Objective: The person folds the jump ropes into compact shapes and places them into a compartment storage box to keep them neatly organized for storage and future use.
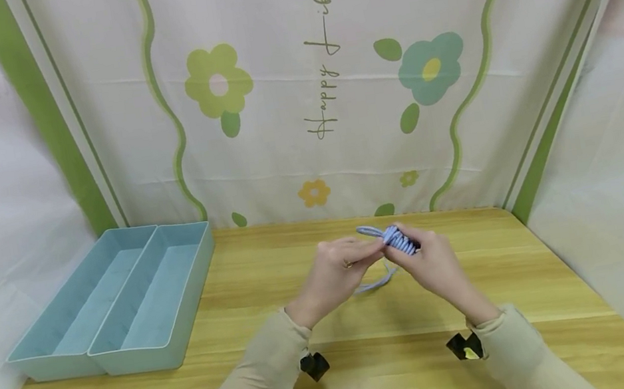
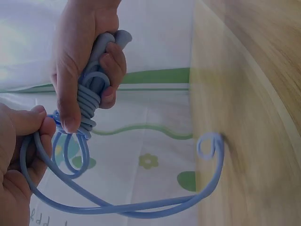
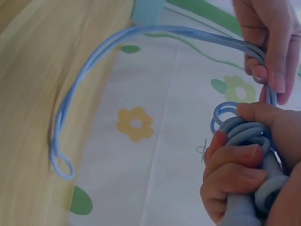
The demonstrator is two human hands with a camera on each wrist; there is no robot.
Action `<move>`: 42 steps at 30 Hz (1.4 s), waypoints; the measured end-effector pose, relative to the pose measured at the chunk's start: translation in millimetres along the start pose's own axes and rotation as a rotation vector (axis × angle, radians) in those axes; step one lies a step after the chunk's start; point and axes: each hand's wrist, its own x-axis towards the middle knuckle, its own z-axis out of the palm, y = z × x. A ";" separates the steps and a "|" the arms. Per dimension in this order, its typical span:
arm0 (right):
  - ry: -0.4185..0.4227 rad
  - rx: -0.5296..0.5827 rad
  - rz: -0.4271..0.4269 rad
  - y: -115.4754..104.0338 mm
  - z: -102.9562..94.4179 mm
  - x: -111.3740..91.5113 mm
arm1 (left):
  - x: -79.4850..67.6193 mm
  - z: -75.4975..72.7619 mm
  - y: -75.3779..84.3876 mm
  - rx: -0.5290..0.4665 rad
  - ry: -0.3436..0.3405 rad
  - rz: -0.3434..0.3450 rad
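Observation:
A blue jump rope (image 1: pixel 399 240) is held above the table, its cord wound in several turns around its two handles (image 2: pixel 123 38). My right hand (image 1: pixel 434 263) grips the wound bundle, fingers curled round the handles in the right wrist view. On the left, my left hand (image 1: pixel 336 275) pinches a doubled length of cord (image 2: pixel 155 207) between thumb and fingers, close beside the coils. Small loops (image 2: pixel 84 162) stick out at the far end of the bundle. The doubled cord hangs in a wide arc and ends in a small loop (image 3: pixel 63 168) near the tabletop; whether it touches cannot be told.
Two light blue trays (image 1: pixel 182 294) stand side by side at the left of the wooden table (image 1: pixel 388 378). A flower-printed curtain (image 1: pixel 289 124) hangs behind the table's back edge, and pale cloth sheets enclose both sides.

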 end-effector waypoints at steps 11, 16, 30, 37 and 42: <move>-0.093 0.369 0.155 -0.8 -8.3 -0.4 | 0.6 2.7 -3.9 -0.185 0.080 -0.081; -0.162 0.541 0.202 0.7 -9.6 1.0 | 1.9 0.6 -4.1 -0.181 0.080 -0.090; -0.353 0.868 0.175 -1.6 -11.2 4.1 | 8.5 -13.9 17.5 -0.199 0.081 -0.099; -0.370 0.907 0.162 -1.4 -11.5 4.9 | 5.2 -8.9 7.9 -0.178 0.096 -0.084; -0.353 0.907 0.209 -2.5 -11.4 4.1 | -0.3 -2.3 -4.2 -0.110 0.084 -0.044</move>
